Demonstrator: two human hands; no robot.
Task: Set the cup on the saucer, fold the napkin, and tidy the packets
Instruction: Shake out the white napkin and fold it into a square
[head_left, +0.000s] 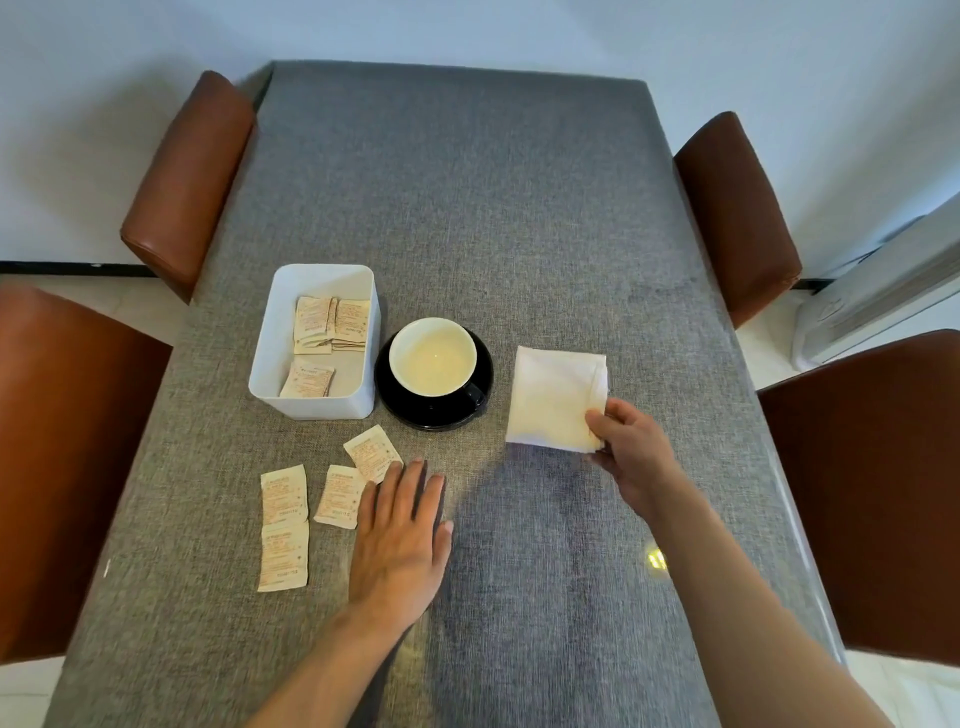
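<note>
Grey woven cloth covers the counter, with brown leather chairs drawn up at its sides and a pale wall beyond. Nearest the camera, the left hand lies flat and open, palm down on the cloth, gripping nothing; its fingertips touch the near edge of one loose packet. Three more loose packets lie just to its left: one beside the fingers and two end to end, their long axes running away from the person. The left hand looks the nearer grip for gathering them, and the white bin they seem bound for stands just beyond, up and to the left.

Across the cloth, the right hand pinches the near right corner of the folded napkin, thumb on top, fingers closed on the fabric. The napkin lies as a neat white rectangle, its long axis pointing away from the person, right of the crockery.

Farther back, the cup sits on the black saucer, handle turned toward the napkin; that step appears done. More packets already rest inside the bin.

Faint reddish print marks every packet, but no word or brand can be read.
</note>
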